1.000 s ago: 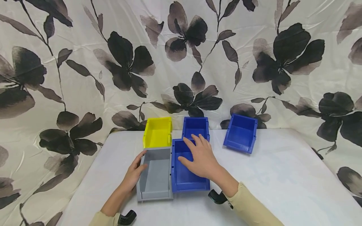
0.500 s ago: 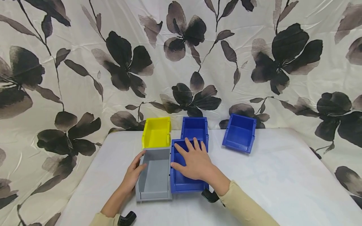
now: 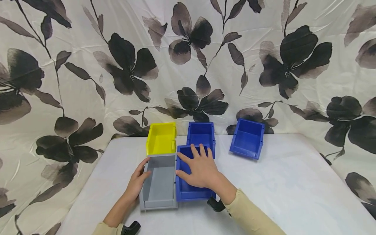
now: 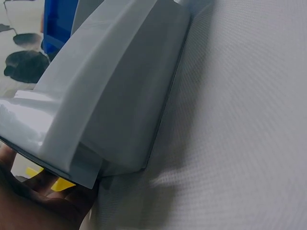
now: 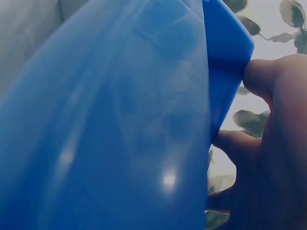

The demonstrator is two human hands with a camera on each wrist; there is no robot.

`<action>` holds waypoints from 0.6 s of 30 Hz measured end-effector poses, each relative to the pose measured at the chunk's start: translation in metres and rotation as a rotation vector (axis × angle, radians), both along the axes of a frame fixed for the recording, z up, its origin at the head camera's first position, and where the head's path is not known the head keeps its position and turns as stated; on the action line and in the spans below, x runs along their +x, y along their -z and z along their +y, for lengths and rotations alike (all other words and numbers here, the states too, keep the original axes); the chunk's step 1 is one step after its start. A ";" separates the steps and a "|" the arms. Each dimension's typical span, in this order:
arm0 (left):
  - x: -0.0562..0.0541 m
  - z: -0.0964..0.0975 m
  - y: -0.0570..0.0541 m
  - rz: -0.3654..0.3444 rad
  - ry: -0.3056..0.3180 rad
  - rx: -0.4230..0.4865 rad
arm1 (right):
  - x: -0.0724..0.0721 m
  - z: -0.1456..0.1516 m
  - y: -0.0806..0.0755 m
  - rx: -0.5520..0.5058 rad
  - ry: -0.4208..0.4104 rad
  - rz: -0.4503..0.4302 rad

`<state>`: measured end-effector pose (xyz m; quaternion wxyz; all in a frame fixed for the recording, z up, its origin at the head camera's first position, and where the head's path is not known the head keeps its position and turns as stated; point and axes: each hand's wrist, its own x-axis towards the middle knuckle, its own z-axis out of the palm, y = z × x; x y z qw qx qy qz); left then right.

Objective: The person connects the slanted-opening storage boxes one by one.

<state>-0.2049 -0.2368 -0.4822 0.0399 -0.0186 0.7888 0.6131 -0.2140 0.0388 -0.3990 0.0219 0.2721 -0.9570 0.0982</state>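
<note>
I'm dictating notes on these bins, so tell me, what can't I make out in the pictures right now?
- Head view: part of the near blue bin's inside, covered by the right hand.
- Head view: the front of the middle rear blue bin, behind the near one.
- Left wrist view: most of the yellow bin, blocked by the grey bin and left hand.
- Right wrist view: the near blue bin's full outline, cut off by the frame.

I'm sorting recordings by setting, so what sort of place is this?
Probably a makeshift indoor tabletop setup, though the wider room is out of view: floral sheeting backs a white-covered table, which carries a grey bin, a yellow bin and three blue bins.
</note>
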 end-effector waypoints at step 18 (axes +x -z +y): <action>0.002 0.001 -0.002 -0.008 0.006 0.023 | 0.002 0.000 0.016 0.007 0.001 0.018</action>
